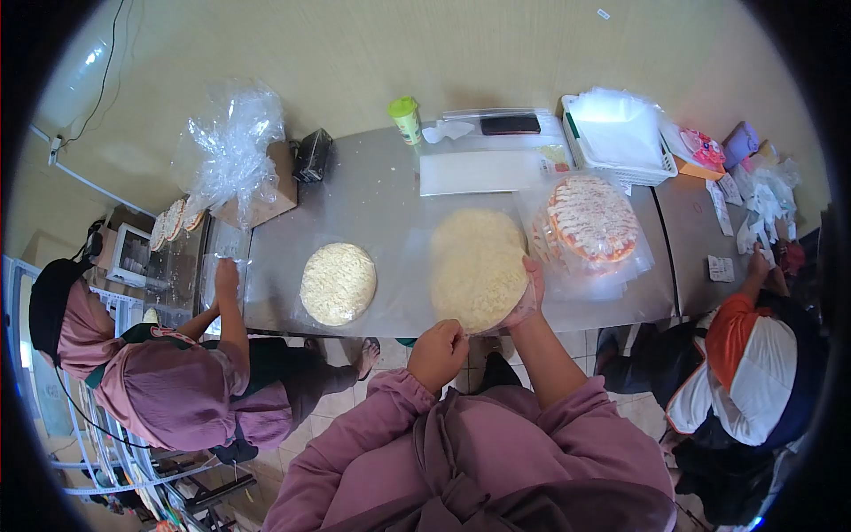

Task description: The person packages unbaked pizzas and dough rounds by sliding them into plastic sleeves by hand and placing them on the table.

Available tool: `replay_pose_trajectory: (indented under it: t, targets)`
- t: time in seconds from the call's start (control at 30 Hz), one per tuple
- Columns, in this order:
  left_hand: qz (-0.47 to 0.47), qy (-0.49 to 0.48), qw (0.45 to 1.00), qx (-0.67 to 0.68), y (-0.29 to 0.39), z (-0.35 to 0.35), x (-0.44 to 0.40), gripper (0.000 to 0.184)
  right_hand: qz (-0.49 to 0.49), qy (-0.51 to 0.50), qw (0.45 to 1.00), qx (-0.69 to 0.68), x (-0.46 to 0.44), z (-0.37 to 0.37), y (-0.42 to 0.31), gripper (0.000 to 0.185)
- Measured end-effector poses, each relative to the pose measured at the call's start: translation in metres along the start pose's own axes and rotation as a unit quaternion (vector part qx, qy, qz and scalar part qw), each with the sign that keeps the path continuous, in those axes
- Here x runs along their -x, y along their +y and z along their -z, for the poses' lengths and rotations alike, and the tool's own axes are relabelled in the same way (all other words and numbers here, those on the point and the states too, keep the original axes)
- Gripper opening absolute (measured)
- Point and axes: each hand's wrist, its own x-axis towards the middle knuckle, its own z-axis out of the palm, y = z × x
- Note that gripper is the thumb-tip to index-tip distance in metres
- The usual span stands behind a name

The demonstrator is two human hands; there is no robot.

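Observation:
A round cheese-topped pizza (479, 266) in a clear plastic bag is in front of me at the table's near edge. My right hand (529, 297) grips its right side, with the thumb up along the rim. At the pizza's lower edge, my left hand (439, 356) is closed in a pinch on what looks like the edge of the bag. To the left lies another pizza (339, 284) covered in pale shredded cheese. Bagged pizzas (592, 219) with white topping over red sauce are stacked on the right.
Against the wall are a green-lidded cup (405, 121), a dark phone (511, 124) and a white basket (656, 168) of plastic sheets. A cardboard box (277, 197) with plastic bags stands at left. Co-workers stand on the left (168, 386) and right (753, 372).

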Motion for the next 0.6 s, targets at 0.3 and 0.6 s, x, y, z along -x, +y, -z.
replay_pose_trajectory:
  t: [0.3, 0.6]
  targets:
    - [-0.018, 0.021, 1.000, 0.002, 0.001, -0.001, 0.008, 0.010, -0.075, 0.138, 0.967, 0.202, 0.009, 0.020, 0.046, 0.047]
    - [-0.091, -0.060, 0.994, -0.032, 0.003, 0.009, 0.039, 0.009, -0.184, 0.185, 0.961, 0.089, 0.004, 0.036, 0.076, 0.042]
